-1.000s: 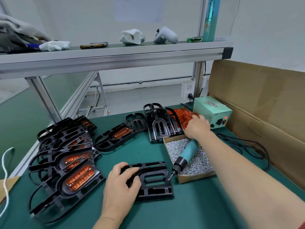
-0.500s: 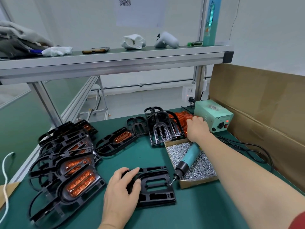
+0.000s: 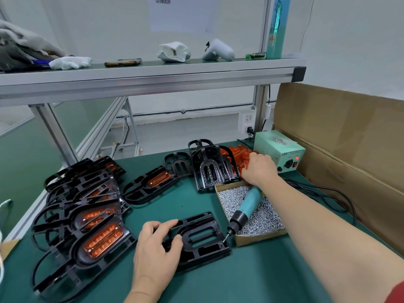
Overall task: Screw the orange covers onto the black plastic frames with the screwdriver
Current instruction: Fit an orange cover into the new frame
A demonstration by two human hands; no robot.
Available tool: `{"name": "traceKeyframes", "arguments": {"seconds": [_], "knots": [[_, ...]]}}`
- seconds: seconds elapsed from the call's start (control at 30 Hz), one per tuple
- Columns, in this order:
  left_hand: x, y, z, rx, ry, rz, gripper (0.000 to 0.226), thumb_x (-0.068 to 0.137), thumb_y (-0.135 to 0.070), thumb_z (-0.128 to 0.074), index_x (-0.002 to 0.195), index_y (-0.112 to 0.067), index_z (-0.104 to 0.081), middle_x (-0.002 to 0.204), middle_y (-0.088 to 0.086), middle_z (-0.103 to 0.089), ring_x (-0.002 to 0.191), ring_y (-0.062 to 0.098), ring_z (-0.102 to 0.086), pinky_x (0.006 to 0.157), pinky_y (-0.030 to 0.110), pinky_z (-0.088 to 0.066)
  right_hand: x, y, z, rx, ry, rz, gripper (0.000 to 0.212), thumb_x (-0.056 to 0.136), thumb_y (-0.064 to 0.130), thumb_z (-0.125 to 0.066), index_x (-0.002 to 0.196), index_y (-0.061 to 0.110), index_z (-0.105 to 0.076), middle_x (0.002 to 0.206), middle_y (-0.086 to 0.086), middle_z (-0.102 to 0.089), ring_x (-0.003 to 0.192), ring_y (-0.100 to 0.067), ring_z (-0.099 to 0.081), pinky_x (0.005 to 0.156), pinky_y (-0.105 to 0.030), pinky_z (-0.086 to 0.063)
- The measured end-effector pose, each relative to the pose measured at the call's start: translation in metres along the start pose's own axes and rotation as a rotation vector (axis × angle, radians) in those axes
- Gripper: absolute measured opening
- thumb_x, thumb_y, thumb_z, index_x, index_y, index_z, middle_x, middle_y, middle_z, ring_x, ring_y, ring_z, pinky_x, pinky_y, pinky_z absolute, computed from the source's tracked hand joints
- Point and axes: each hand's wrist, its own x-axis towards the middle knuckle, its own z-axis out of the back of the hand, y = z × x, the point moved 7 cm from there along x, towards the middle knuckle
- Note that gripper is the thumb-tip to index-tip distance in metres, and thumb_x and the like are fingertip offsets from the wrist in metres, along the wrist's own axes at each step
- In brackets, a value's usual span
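We see the left hand (image 3: 156, 254) low in the middle, its fingers curled onto a black frame (image 3: 204, 239) that lies flat on the green table (image 3: 273, 276). The forefinger runs along the frame's far edge and the other fingers hook over its inner bar. The frame's middle window is open.

The right hand (image 3: 259, 170) reaches far out onto the pile of orange covers (image 3: 237, 155), with its back toward us. Its fingertips are hidden behind the hand, so we cannot tell whether they grip a cover or only touch the pile.

Beneath that wrist the teal screwdriver (image 3: 248, 205) slants down across a cardboard box of screws (image 3: 260, 224). Its bit comes down at the frame's right edge, on the side away from the left fingers. Its upper end disappears under the wrist, and we cannot tell whether anything holds it.

Just left of the right fingers several empty frames (image 3: 209, 171) stand propped upright. Just right of them sits a green power box (image 3: 275, 147) with a red light on its front. Left of the left fingers lies a stack of finished frames (image 3: 65, 265) with orange covers set in them. One more such frame (image 3: 150, 185) lies beyond the left fingertips, between them and the upright ones.
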Motion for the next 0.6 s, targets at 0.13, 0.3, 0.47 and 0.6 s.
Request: {"name": "traceKeyframes", "arguments": {"seconds": [0.13, 0.3, 0.47, 0.6], "knots": [[0.0, 0.001, 0.0, -0.001, -0.002, 0.008, 0.03, 0.086, -0.025, -0.069, 0.114, -0.037, -0.07, 0.101, -0.02, -0.047, 0.1, 0.009, -0.048, 0.082, 0.029, -0.038, -0.007, 0.0, 0.015, 0.077, -0.134, -0.014, 0.026, 0.091, 0.02, -0.053, 0.113, 0.005, -0.055, 0.112, -0.018, -0.065, 0.104, -0.038, -0.06, 0.082, -0.041, -0.048], [0.001, 0.001, -0.001, 0.006, 0.009, -0.012, 0.03, 0.087, -0.024, -0.068, 0.114, -0.037, -0.07, 0.102, -0.024, -0.05, 0.103, 0.008, -0.048, 0.086, 0.028, -0.037, -0.015, 0.0, 0.025, 0.248, -0.211, -0.05, 0.018, 0.095, 0.015, -0.052, 0.112, 0.012, -0.054, 0.111, -0.012, -0.06, 0.092, -0.032, -0.057, 0.078, -0.041, -0.045], [0.002, 0.003, -0.002, -0.001, 0.013, -0.008, 0.033, 0.086, -0.017, -0.066, 0.111, -0.039, -0.071, 0.103, -0.03, -0.051, 0.102, 0.005, -0.048, 0.085, 0.024, -0.034, -0.026, 0.011, 0.037, 0.466, -0.276, -0.034, 0.017, 0.099, 0.009, -0.048, 0.111, 0.02, -0.053, 0.114, -0.005, -0.056, 0.091, -0.026, -0.056, 0.082, -0.045, -0.049], [0.002, 0.003, -0.002, -0.016, 0.014, -0.003, 0.033, 0.086, -0.016, -0.066, 0.11, -0.039, -0.071, 0.104, -0.03, -0.052, 0.103, 0.006, -0.049, 0.085, 0.025, -0.036, -0.034, 0.027, 0.047, 0.653, -0.282, 0.031, 0.024, 0.099, 0.007, -0.047, 0.117, 0.023, -0.049, 0.11, -0.003, -0.058, 0.094, -0.025, -0.058, 0.085, -0.047, -0.05]]}}
